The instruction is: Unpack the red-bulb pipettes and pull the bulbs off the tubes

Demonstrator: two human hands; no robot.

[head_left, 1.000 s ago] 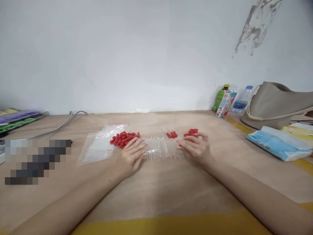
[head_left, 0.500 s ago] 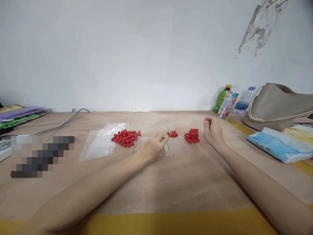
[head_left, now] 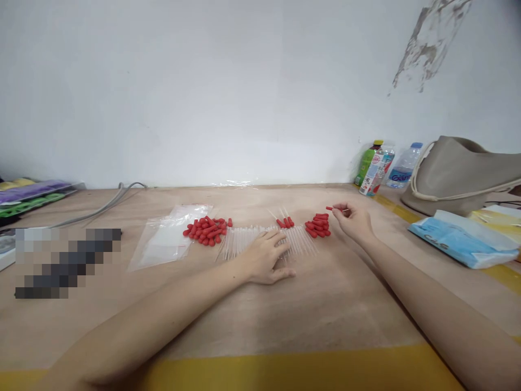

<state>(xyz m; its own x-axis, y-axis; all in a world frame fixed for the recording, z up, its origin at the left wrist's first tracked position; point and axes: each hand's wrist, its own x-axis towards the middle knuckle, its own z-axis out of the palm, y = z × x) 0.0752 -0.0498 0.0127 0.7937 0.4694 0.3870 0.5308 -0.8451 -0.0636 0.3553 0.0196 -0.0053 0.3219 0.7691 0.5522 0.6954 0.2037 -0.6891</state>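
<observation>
A row of clear thin tubes [head_left: 244, 239] lies side by side on the wooden table [head_left: 317, 304]. My left hand [head_left: 266, 256] rests flat on the tubes, fingers stretched out. To the left of the row sits a pile of red caps [head_left: 207, 229]. A second, smaller red pile [head_left: 318, 225] lies at the right end. My right hand [head_left: 353, 221] hovers just right of that pile, pinching one red-capped tube [head_left: 334, 208] by its thin end. Three capped tubes [head_left: 285, 221] lie behind the row.
A clear plastic bag [head_left: 165, 241] lies left of the caps. Bottles [head_left: 376, 167] stand by the wall at right, beside a beige bag [head_left: 459, 174] and a blue packet [head_left: 464, 239]. A grey cable [head_left: 101, 206] and coloured trays [head_left: 28, 193] sit far left.
My left hand slid right along the tube row and now lies flat. My right hand lifted away from the row, then came down beside the right red pile holding a capped tube.
</observation>
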